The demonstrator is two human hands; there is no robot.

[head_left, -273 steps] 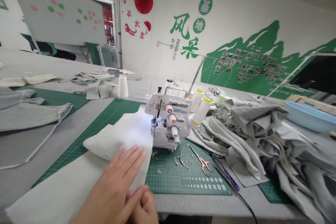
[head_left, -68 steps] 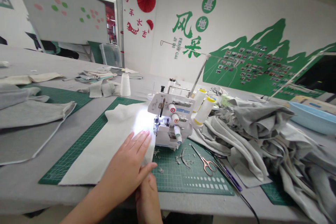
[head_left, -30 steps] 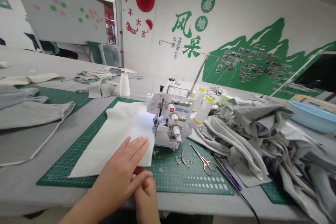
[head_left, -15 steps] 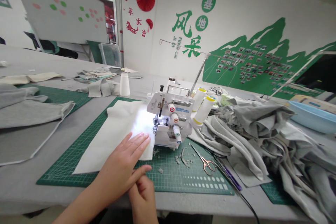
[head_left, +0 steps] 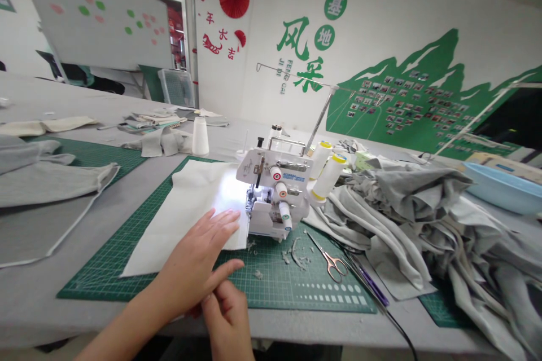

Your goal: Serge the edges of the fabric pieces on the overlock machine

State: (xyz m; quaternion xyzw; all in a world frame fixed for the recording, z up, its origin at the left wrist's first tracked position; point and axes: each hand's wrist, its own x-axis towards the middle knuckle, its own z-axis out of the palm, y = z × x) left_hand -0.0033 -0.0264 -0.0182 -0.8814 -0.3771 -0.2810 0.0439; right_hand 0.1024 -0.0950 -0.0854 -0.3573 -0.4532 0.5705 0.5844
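Pale off-white fabric [head_left: 186,197] lies flat beneath the needle area of a white overlock sewing machine [head_left: 277,180], whose lamp lights it. My left hand [head_left: 203,254] rests flat on the fabric near its right edge, fingers stretched out and thumb pointing right. Just below, my right hand [head_left: 228,316] is at the table's front edge, close against the left hand's thumb base. Its fingers are curled, and whatever they may hold is hidden. A green cutting mat [head_left: 271,287] lies beneath the machine and fabric, with thread scraps [head_left: 298,254] on it.
Copper-handled scissors [head_left: 332,262] and a purple-handled tool [head_left: 372,285] lie right of the machine. Thread cones [head_left: 330,177] stand behind it. Heaped grey fabric [head_left: 406,203] and a blue basin [head_left: 503,186] are farther right. Another cone [head_left: 200,136] and grey cloth [head_left: 51,180] are left.
The pale fabric has slid slightly away from me under the machine, its near edge now farther up. My left hand has shifted slightly with it; the right hand stays almost in place.
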